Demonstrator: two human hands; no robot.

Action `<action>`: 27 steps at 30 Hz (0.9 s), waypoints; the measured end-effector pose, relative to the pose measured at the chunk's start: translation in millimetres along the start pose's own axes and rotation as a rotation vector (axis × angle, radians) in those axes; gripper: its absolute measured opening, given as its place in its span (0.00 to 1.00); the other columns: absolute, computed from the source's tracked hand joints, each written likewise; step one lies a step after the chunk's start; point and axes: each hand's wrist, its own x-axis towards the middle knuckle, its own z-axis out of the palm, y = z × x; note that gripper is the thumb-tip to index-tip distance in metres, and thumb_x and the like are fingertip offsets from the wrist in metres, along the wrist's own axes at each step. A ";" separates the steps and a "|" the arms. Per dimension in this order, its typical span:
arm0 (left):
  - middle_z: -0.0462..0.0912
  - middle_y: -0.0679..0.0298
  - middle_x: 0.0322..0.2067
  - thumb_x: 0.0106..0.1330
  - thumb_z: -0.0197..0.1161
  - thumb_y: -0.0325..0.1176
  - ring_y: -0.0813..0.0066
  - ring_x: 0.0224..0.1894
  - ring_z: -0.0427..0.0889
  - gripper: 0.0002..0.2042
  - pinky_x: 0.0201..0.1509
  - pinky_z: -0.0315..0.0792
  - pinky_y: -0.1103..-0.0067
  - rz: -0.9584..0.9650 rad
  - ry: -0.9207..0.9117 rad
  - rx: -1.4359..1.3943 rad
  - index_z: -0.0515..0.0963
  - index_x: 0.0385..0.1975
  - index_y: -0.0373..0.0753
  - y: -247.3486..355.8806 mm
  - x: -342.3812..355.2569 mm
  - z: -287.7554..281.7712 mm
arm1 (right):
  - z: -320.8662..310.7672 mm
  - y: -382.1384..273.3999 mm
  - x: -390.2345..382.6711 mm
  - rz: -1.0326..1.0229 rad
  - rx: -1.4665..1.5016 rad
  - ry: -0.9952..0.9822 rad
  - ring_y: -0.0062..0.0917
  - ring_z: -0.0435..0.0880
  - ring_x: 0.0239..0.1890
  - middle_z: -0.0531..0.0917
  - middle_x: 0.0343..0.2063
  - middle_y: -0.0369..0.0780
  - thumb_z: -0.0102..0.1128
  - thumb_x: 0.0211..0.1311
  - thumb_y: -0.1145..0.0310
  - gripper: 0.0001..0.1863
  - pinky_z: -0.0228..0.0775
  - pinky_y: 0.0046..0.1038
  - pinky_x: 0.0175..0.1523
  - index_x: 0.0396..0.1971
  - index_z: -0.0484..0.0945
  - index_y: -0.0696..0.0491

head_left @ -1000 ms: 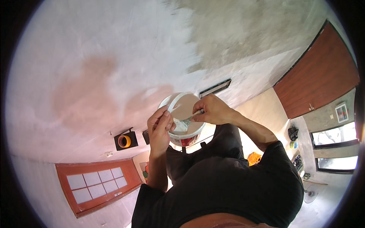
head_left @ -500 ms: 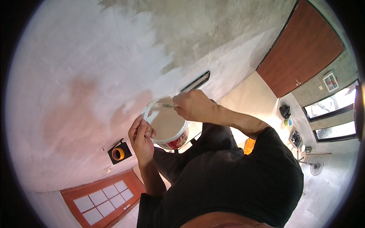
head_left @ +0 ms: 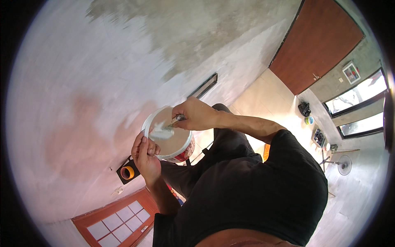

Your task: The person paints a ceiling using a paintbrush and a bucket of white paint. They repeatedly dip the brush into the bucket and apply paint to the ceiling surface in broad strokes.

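Note:
My left hand (head_left: 147,158) grips the white rim of a round paint bucket (head_left: 186,153) from its left side, with the thumb and fingers closed over the edge. Red and white printing covers the bucket's side, and its inside looks pale beige. Over the opening, my right hand (head_left: 198,114) is closed round the handle of a paintbrush (head_left: 161,131). White paint coats the bristles, which point left, toward the near rim. Whether the bristle tips touch the bucket's inner wall I cannot tell.
Before me rises a wall (head_left: 123,57), partly whitish, partly bare grey. A black shelf (head_left: 134,161) with an orange roll (head_left: 127,172) juts out at left. A brown door (head_left: 317,45) stands far right. A fan (head_left: 345,165) and a black bag (head_left: 304,108) are at right.
The brush has come down and left across the bucket's opening, and its white bristles now show plainly. Bucket and both hands sit slightly further left in view. My left hand keeps its grip.

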 end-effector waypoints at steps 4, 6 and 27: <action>0.63 0.74 0.19 0.71 0.49 0.28 0.89 0.21 0.57 0.13 0.25 0.57 0.85 -0.025 -0.048 -0.012 0.76 0.47 0.28 6.8 0.3 2.2 | 5.2 5.5 0.2 -0.228 -0.366 0.202 0.44 0.81 0.24 0.81 0.23 0.49 0.68 0.47 0.68 0.12 0.72 0.36 0.29 0.30 0.81 0.59; 0.62 0.74 0.19 0.71 0.48 0.29 0.88 0.21 0.57 0.13 0.26 0.57 0.85 -0.048 -0.080 -0.017 0.75 0.47 0.28 9.8 -0.2 3.5 | 5.1 1.3 -3.2 -0.226 -0.364 0.221 0.44 0.80 0.24 0.80 0.20 0.48 0.67 0.47 0.68 0.11 0.71 0.37 0.29 0.28 0.81 0.59; 0.52 0.78 0.16 0.73 0.48 0.38 0.88 0.18 0.50 0.17 0.24 0.52 0.86 -0.149 -0.078 0.090 0.76 0.45 0.28 19.7 -8.6 12.0 | 11.7 -5.2 -18.0 -0.235 -0.329 0.219 0.36 0.83 0.24 0.84 0.25 0.44 0.68 0.51 0.69 0.11 0.75 0.29 0.27 0.33 0.82 0.58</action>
